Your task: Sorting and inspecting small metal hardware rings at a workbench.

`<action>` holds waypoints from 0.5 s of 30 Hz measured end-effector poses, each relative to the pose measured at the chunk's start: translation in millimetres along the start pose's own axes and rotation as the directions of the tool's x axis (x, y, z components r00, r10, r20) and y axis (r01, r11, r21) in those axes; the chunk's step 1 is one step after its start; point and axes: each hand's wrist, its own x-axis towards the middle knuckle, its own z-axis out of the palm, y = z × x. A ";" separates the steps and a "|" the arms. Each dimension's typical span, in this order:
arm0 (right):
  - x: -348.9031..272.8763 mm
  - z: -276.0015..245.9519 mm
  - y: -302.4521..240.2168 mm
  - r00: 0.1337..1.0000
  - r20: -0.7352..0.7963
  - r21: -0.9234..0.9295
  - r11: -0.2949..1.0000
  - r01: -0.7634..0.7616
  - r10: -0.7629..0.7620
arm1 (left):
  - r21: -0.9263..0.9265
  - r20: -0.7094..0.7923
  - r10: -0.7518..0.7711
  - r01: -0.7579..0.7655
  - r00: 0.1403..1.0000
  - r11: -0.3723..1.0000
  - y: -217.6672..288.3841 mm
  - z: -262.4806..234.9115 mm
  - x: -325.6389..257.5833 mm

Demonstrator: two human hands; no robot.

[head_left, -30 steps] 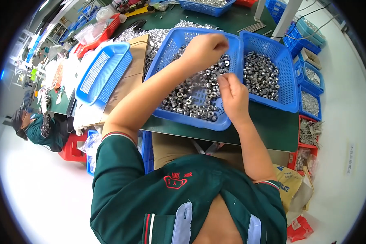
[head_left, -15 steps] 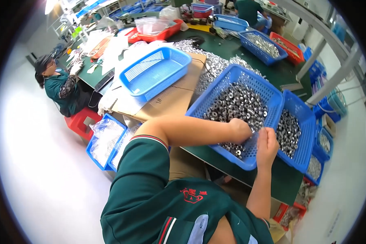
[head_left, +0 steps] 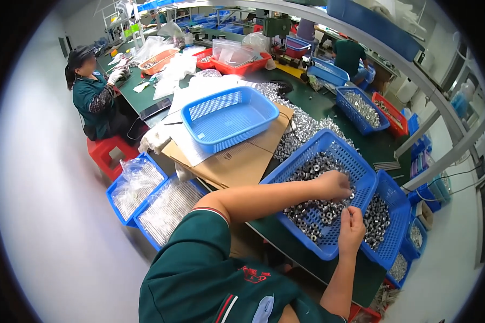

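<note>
left hand (head_left: 334,185) curled down into metal nuts (head_left: 312,207) of blue basket (head_left: 307,156); right hand (head_left: 351,229) just beside, nearer body, pinching something small, unclear what.

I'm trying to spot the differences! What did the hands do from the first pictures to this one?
Mostly the view turned, so the table shifted in the picture. The left hand stays in the blue basket among the metal parts. The right hand came off the pile a little and now pinches something too small to tell. The baskets seem to have stayed where they were, and the empty basket is still on the cardboard.
</note>
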 end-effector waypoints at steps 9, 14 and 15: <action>19.2 7.1 5.2 0.999 0.026 -0.046 0.998 -0.043 0.044 | -0.512 0.151 -0.024 0.099 0.988 0.853 -10.0 -5.3 4.6; 12.1 5.9 -2.7 0.999 0.034 -0.160 0.987 -0.035 0.041 | -0.459 0.176 0.007 0.076 0.984 0.885 -14.1 -5.1 4.4; 11.2 5.8 -2.1 1.000 0.028 -0.154 0.988 0.003 0.002 | -0.440 0.211 -0.001 0.096 0.977 0.893 -17.8 -4.2 6.6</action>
